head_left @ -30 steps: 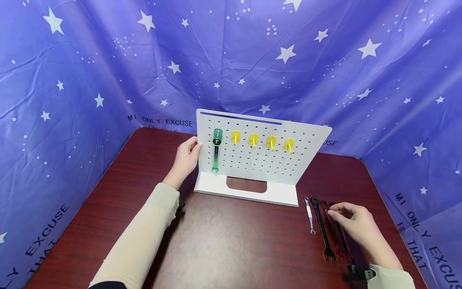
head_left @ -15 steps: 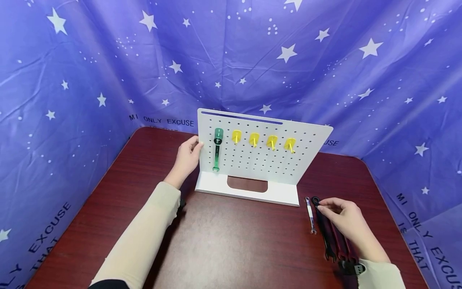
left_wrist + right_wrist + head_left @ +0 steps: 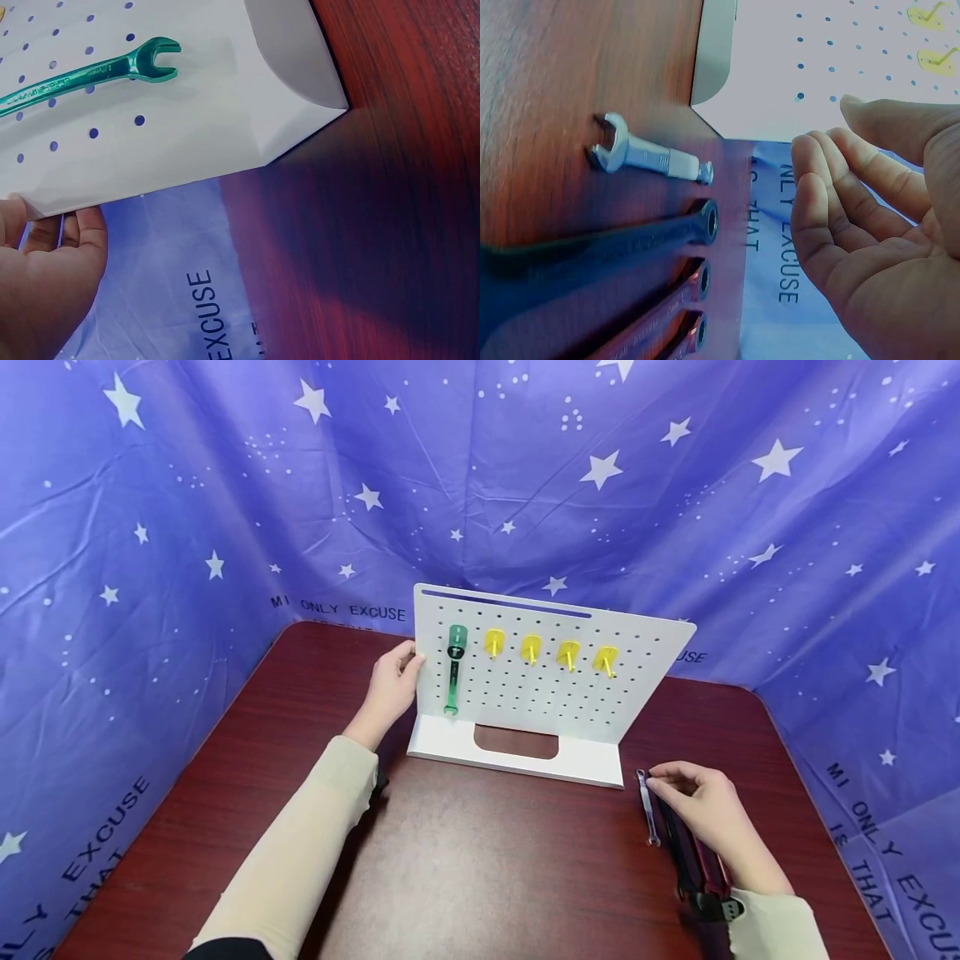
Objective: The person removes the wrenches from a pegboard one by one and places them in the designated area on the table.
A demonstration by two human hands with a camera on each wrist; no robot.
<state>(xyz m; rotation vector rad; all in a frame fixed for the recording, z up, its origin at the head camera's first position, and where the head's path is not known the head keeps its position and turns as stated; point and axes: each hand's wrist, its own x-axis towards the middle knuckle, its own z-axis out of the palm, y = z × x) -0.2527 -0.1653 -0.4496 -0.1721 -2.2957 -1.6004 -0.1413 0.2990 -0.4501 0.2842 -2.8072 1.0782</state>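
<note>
My left hand (image 3: 386,685) pinches the left edge of a white pegboard (image 3: 517,702), thumb in front and fingers behind in the left wrist view. On the board's leftmost hook hangs a green wrench (image 3: 452,685), its open jaw pointing down. At the right of the table my right hand (image 3: 701,802) hovers beside the upper end of a small silver wrench (image 3: 647,808). The right wrist view shows that hand's thumb apart from its loosely bent fingers (image 3: 810,202), nothing between them. A black wrench (image 3: 630,238) and two red wrenches (image 3: 656,313) lie beside the silver one, partly hidden under the hand in the head view.
Several yellow hooks (image 3: 532,649) with bare pegs line the board to the right of the green wrench. The board's base (image 3: 442,739) rests on the dark red wooden table (image 3: 487,860). A blue star-patterned curtain (image 3: 480,468) encloses the back and sides.
My right hand has moved left, from over the red wrenches past the black one to the silver wrench. The left hand keeps its grip on the board's edge.
</note>
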